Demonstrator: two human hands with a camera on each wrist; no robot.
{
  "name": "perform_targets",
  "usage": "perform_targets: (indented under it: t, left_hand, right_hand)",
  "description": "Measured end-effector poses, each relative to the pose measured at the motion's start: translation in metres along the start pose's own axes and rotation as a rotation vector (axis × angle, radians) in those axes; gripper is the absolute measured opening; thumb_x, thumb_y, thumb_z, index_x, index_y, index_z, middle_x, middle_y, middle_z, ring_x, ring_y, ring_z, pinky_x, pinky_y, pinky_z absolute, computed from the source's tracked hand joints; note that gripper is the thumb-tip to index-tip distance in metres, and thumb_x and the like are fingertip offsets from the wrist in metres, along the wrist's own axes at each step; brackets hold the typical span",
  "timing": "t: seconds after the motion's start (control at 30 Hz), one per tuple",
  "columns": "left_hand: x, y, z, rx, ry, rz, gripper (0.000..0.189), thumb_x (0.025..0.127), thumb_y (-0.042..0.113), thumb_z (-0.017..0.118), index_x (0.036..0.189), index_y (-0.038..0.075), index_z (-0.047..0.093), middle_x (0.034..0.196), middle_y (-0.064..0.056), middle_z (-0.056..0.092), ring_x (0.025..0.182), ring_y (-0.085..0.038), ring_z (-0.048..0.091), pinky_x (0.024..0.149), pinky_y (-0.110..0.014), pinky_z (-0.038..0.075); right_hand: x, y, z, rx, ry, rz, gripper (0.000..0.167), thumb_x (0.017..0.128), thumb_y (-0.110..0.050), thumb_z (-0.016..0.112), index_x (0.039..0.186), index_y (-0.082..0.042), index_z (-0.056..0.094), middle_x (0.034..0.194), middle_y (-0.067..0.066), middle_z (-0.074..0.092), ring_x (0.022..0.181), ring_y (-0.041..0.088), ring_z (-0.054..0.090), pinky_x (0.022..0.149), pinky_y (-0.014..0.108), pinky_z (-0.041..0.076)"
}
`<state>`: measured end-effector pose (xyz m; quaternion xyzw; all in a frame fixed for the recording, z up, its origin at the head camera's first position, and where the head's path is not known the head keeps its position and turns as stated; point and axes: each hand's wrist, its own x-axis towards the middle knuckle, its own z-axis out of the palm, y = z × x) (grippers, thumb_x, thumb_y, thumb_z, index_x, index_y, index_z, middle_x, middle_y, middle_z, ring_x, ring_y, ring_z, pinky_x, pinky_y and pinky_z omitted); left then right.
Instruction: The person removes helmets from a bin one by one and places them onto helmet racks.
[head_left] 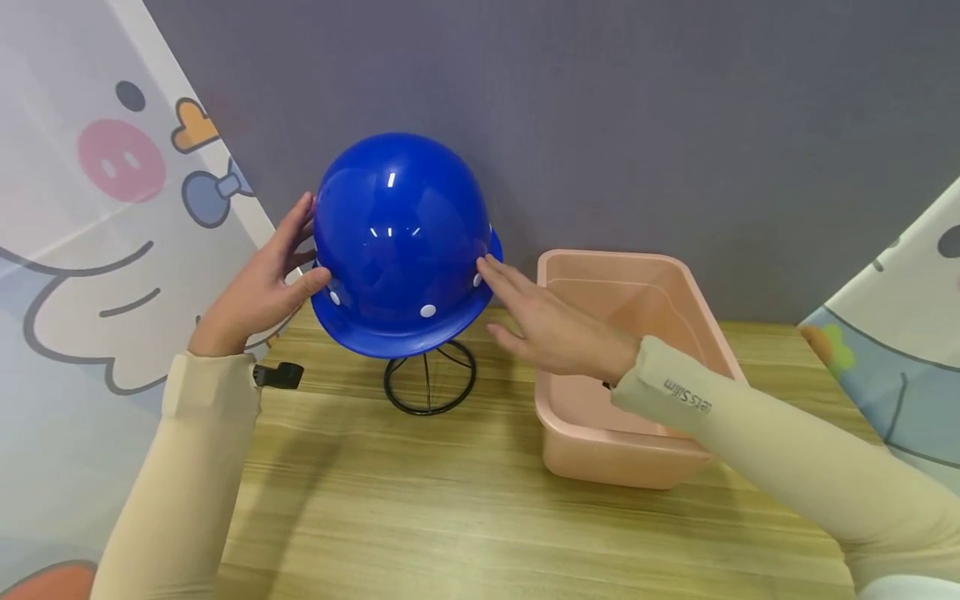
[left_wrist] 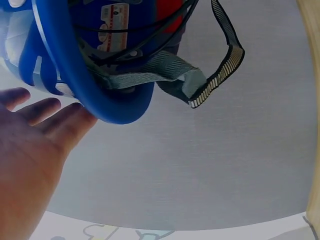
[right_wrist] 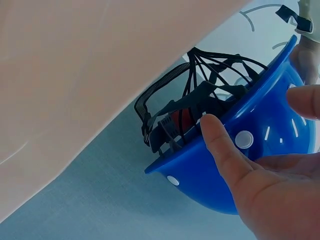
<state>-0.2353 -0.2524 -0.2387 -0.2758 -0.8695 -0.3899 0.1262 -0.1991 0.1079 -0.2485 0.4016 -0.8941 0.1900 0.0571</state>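
A glossy blue hard hat point(head_left: 405, 225) with white round studs sits on a black wire stand point(head_left: 427, 383). On its left side is my left hand point(head_left: 258, 292), thumb near the front stud and fingers extended along the shell. My right hand point(head_left: 551, 329) has its straight fingertips at the right brim, by another stud. The left wrist view shows the fingers of the left hand point(left_wrist: 35, 145) against the brim, with a grey chin strap point(left_wrist: 145, 77) hanging inside. Seen from the right wrist, the right hand point(right_wrist: 280, 195) spreads thumb and fingers beside the shell.
A pink plastic bin point(head_left: 615, 462) stands right of the hard hat, under my right forearm. Both stand on a wood-grain table point(head_left: 420, 508). Behind rises a grey panel point(head_left: 637, 125), with cartoon-printed panels point(head_left: 97, 225) at both sides.
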Motion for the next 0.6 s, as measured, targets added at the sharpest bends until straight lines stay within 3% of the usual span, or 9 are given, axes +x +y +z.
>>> perform_targets:
  t: [0.13,0.2,0.23,0.3,0.37,0.47,0.53,0.6]
  left_hand:
    - [0.0,-0.001,-0.001,0.006,0.033,0.055,0.073,0.096,0.03,0.056,0.152,0.031,0.009,0.156,0.005,0.014,0.14,-0.021,0.019,0.107,-0.055,0.019]
    - [-0.002,0.005,0.0,0.034,0.057,0.068,0.066,0.099,0.036,0.047,0.153,0.026,0.01,0.157,0.003,0.012,0.141,-0.017,0.014,0.111,-0.05,0.011]
    - [-0.003,0.008,0.0,0.05,0.07,0.075,0.063,0.1,0.038,0.042,0.153,0.024,0.011,0.157,0.002,0.011,0.141,-0.015,0.011,0.111,-0.048,0.008]
    - [-0.007,0.018,0.001,0.083,0.093,0.082,0.06,0.102,0.041,0.034,0.153,0.02,0.011,0.157,0.0,0.009,0.142,-0.013,0.006,0.112,-0.045,0.001]
    - [-0.012,0.032,0.002,0.135,0.107,0.093,0.06,0.102,0.042,0.028,0.153,0.016,0.01,0.158,-0.002,0.006,0.142,-0.014,0.001,0.111,-0.045,-0.003]
    - [-0.019,0.056,0.006,0.214,0.107,0.079,0.061,0.102,0.043,0.026,0.153,0.016,0.008,0.158,-0.003,0.002,0.142,-0.018,-0.004,0.109,-0.05,-0.007]
    - [-0.024,0.073,0.01,0.277,0.093,0.052,0.062,0.102,0.044,0.027,0.153,0.017,0.006,0.158,-0.002,-0.001,0.142,-0.022,-0.006,0.108,-0.055,-0.009]
    - [-0.029,0.088,0.015,0.338,0.074,0.016,0.063,0.101,0.046,0.029,0.153,0.02,0.004,0.158,-0.002,-0.003,0.142,-0.026,-0.008,0.106,-0.059,-0.009]
  right_hand:
    - [-0.004,0.0,-0.003,-0.008,0.015,-0.003,0.072,0.098,-0.024,0.048,0.152,-0.006,0.004,0.156,0.013,0.008,0.137,0.027,0.027,0.106,0.039,0.029]
    - [-0.007,0.0,-0.005,-0.009,0.022,0.004,0.072,0.098,-0.024,0.048,0.152,-0.006,0.004,0.156,0.014,0.008,0.127,0.027,0.043,0.104,0.039,0.032]
    - [-0.008,0.001,-0.006,-0.009,0.026,0.009,0.072,0.098,-0.025,0.049,0.152,-0.006,0.004,0.156,0.013,0.008,0.126,0.027,0.044,0.104,0.039,0.032]
    - [-0.012,0.002,-0.009,0.001,0.027,0.026,0.073,0.098,-0.025,0.049,0.152,-0.008,0.002,0.157,0.011,0.005,0.103,0.023,0.06,0.101,0.039,0.037]
    - [-0.017,0.005,-0.013,0.001,0.033,0.043,0.074,0.098,-0.025,0.049,0.152,-0.008,0.002,0.157,0.01,0.003,0.085,0.02,0.063,0.098,0.038,0.04]
    - [-0.028,0.011,-0.018,-0.03,0.041,0.066,0.074,0.098,-0.027,0.049,0.152,-0.007,0.002,0.157,0.01,0.002,0.108,0.026,0.058,0.1,0.039,0.038]
    - [-0.036,0.016,-0.022,-0.091,0.054,0.069,0.073,0.099,-0.029,0.048,0.151,-0.004,0.004,0.156,0.013,0.004,0.132,0.029,0.036,0.104,0.04,0.032]
    - [-0.044,0.02,-0.026,-0.142,0.063,0.092,0.073,0.099,-0.034,0.047,0.151,-0.004,0.006,0.156,0.014,0.005,0.14,0.027,0.016,0.105,0.042,0.031]
